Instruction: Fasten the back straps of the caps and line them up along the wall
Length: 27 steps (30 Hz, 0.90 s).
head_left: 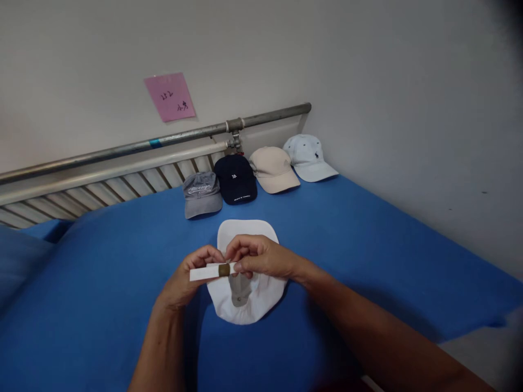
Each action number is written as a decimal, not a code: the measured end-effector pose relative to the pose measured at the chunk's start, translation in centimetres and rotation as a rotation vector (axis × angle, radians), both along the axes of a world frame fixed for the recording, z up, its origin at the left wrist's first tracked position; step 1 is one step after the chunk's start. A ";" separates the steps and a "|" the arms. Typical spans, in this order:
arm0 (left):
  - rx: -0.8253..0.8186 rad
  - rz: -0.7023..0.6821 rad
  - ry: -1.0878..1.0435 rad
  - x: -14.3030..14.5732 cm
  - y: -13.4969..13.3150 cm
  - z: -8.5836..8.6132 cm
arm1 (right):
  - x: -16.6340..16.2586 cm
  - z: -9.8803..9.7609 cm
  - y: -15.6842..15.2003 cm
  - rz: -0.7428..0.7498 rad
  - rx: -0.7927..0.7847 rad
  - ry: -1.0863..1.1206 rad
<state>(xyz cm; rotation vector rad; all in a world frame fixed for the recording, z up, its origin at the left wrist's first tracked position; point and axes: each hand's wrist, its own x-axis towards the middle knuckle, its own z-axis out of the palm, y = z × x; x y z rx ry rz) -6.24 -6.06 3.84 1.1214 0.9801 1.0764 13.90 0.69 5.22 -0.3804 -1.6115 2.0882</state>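
Note:
A white cap (247,300) lies upside down on the blue cloth in front of me, its brim pointing away. Its white back strap (202,273) with a brass buckle (224,270) is lifted above the cap. My left hand (192,277) pinches the free end of the strap on the left. My right hand (261,257) is closed on the strap just right of the buckle. Both hands hover over the cap's opening and hide its rear edge.
Along the back of the blue cloth-covered surface (368,245) stand a grey cap (201,194), a navy cap (236,178), a beige cap (273,170) and a pale blue cap (309,157). Behind them run a metal pipe (163,141) and a ribbed radiator. A pink note (170,96) hangs on the wall.

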 end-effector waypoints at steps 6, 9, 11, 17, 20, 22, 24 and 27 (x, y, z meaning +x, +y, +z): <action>0.004 0.034 0.029 0.5 0.0 0.5 | 0.2 0.4 -0.1 -0.015 0.037 -0.060; -0.014 0.063 0.074 0.7 0.0 0.7 | 0.4 0.9 -0.3 -0.016 0.087 -0.162; -0.023 0.054 0.093 0.7 -0.1 0.7 | 0.5 1.2 -0.3 -0.016 0.072 -0.196; 0.021 0.117 0.061 0.7 -0.2 1.2 | 0.4 1.1 0.3 -0.060 -0.009 -0.197; 0.020 0.177 -0.004 1.1 -0.1 1.5 | 0.6 1.1 0.5 -0.030 0.021 -0.291; 0.021 0.152 -0.032 1.2 0.0 1.4 | 0.8 1.3 0.5 0.009 0.074 -0.364; 0.034 0.104 -0.002 1.0 0.0 1.3 | 0.9 1.4 0.4 0.043 0.126 -0.390; 0.052 0.024 0.153 0.4 -0.1 1.2 | 0.8 1.3 0.2 0.039 0.162 -0.361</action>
